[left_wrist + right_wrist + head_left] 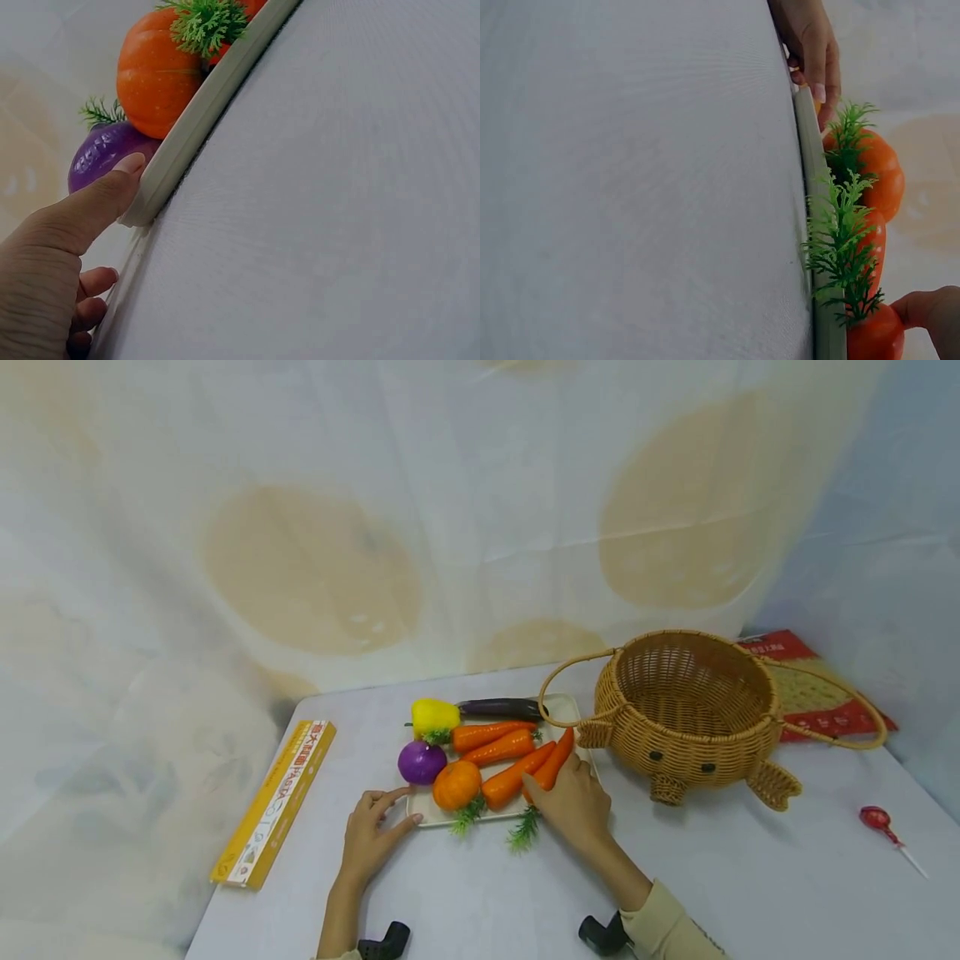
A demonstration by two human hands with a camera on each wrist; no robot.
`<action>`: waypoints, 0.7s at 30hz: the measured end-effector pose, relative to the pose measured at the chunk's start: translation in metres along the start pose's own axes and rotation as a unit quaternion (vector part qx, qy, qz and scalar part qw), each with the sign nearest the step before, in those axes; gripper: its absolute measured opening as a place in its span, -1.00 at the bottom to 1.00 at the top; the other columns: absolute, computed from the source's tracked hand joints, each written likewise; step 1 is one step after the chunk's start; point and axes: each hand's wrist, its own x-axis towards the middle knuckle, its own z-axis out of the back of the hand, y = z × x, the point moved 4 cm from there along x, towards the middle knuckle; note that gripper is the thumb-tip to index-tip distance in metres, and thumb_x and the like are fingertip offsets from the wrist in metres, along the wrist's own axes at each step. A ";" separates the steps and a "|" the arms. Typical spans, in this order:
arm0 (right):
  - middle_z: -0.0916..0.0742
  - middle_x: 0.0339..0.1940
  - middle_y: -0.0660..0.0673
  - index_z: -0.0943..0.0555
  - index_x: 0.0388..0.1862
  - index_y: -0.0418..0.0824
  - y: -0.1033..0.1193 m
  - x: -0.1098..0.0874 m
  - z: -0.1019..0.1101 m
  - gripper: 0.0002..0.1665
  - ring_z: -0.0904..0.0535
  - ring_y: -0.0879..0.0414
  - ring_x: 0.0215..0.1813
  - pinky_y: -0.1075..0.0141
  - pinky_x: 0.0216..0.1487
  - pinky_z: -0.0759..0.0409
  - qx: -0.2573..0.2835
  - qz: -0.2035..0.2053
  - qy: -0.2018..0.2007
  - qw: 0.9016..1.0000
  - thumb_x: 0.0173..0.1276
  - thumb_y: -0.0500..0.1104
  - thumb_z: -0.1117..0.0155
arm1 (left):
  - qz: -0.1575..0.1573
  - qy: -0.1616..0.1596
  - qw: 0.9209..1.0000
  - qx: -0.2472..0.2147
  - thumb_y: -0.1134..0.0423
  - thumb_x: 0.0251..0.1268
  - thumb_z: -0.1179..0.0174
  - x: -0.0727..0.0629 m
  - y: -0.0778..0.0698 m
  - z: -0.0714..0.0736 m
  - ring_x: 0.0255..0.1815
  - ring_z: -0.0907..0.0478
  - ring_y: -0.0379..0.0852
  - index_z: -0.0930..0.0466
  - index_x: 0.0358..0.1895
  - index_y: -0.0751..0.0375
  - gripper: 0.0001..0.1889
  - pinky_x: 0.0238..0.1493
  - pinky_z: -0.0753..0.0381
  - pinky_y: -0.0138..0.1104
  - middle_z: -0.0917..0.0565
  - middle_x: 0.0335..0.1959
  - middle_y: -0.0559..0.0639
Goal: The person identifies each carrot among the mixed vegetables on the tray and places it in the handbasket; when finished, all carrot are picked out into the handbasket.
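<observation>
A cream rectangular tray point(427, 817) holds fake vegetables: a yellow bell pepper point(435, 716), a dark eggplant point(498, 708), a purple onion-like vegetable point(422, 763), an orange pumpkin point(457, 786) and several carrots point(502, 747). My left hand point(371, 831) holds the tray's near left corner, its thumb at the rim beside the purple vegetable in the left wrist view. My right hand point(579, 802) grips the rightmost carrot point(553, 763), which lies on the tray with green leaves over the near edge. In the right wrist view, only part of that hand point(934, 315) shows.
A wicker basket point(690, 739) with animal features and two loop handles stands right of the tray, one handle over the tray's corner. Behind it lies a red packet point(832, 714). A red lollipop point(876, 818) lies far right, a yellow pasta box point(273, 806) at left.
</observation>
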 end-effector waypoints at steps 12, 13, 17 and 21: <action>-0.60 -0.29 -0.29 -0.49 -0.01 -0.40 0.003 0.002 0.002 -0.29 -0.62 -0.23 -0.25 -0.10 -0.34 -0.55 0.031 0.012 -0.027 0.999 0.11 0.14 -0.37 | 0.005 0.001 1.000 -0.001 -0.10 0.05 -0.46 0.002 -0.001 0.000 -0.24 -0.34 -0.16 -0.67 0.10 -0.30 -0.53 -0.16 -0.25 -0.26 -0.51 -0.16 -0.10; -0.60 -0.28 -0.30 -0.48 0.00 -0.40 0.003 0.002 0.001 -0.28 -0.62 -0.24 -0.24 -0.11 -0.33 -0.55 0.028 0.014 -0.027 0.999 0.11 0.15 -0.38 | 0.006 -0.002 1.000 -0.001 -0.10 0.04 -0.47 0.002 -0.001 0.001 -0.24 -0.34 -0.15 -0.68 0.10 -0.30 -0.53 -0.16 -0.25 -0.25 -0.52 -0.17 -0.10; -0.60 -0.26 -0.32 -0.48 0.05 -0.40 0.003 0.003 -0.001 -0.22 -0.62 -0.26 -0.25 -0.11 -0.32 -0.55 0.028 0.022 -0.029 0.999 0.10 0.17 -0.41 | 0.006 -0.010 1.000 0.009 -0.09 0.02 -0.48 0.001 -0.001 0.000 -0.26 -0.33 -0.16 -0.68 0.09 -0.27 -0.52 -0.17 -0.24 -0.26 -0.53 -0.18 -0.09; -0.61 -0.27 -0.29 -0.49 0.13 -0.35 0.000 0.003 -0.001 -0.23 -0.62 -0.21 -0.25 -0.09 -0.34 -0.56 0.046 0.018 -0.031 0.998 0.12 0.16 -0.40 | 0.006 -0.012 1.000 0.009 -0.07 0.02 -0.48 0.000 0.001 -0.001 -0.25 -0.33 -0.17 -0.68 0.09 -0.26 -0.52 -0.17 -0.24 -0.26 -0.53 -0.19 -0.09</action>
